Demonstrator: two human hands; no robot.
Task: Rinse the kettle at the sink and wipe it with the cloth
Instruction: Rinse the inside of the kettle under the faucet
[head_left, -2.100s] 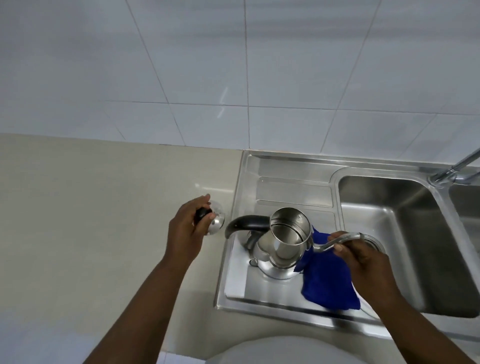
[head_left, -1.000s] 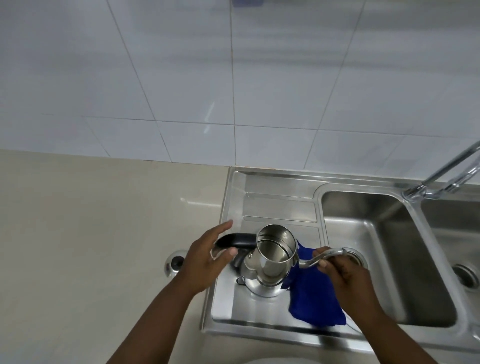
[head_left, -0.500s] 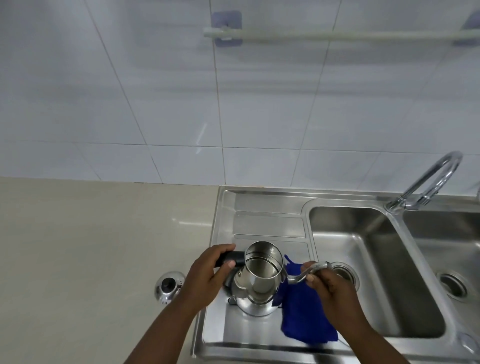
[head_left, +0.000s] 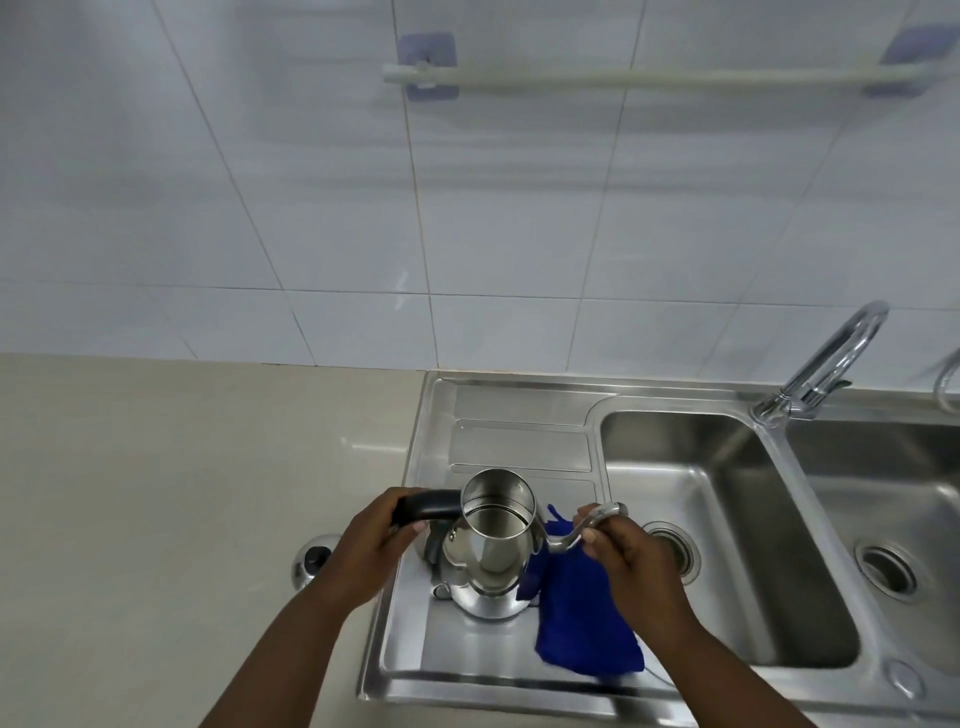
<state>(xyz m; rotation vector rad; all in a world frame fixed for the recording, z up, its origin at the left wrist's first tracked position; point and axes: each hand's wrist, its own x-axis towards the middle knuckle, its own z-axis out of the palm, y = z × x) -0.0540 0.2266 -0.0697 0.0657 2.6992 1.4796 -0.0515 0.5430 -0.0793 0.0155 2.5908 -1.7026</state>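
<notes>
A lidless steel kettle (head_left: 488, 556) stands upright on the sink's drainboard (head_left: 519, 447), its mouth facing up. My left hand (head_left: 371, 545) grips its black handle on the left. My right hand (head_left: 623, 556) pinches the thin curved spout on the right. A blue cloth (head_left: 582, 618) lies on the drainboard beside the kettle, under my right hand. The kettle's lid (head_left: 311, 561), steel with a black knob, rests on the counter left of the sink.
Two steel basins lie to the right, the nearer one (head_left: 727, 519) with a drain. A curved tap (head_left: 826, 364) rises between them. A beige counter (head_left: 156, 493) spreads left. A rail (head_left: 649, 78) hangs on the white tiled wall.
My left hand set the lid on the counter, then took the kettle's black handle. The view tilted up, bringing in the tap and rail. My right hand stayed on the spout.
</notes>
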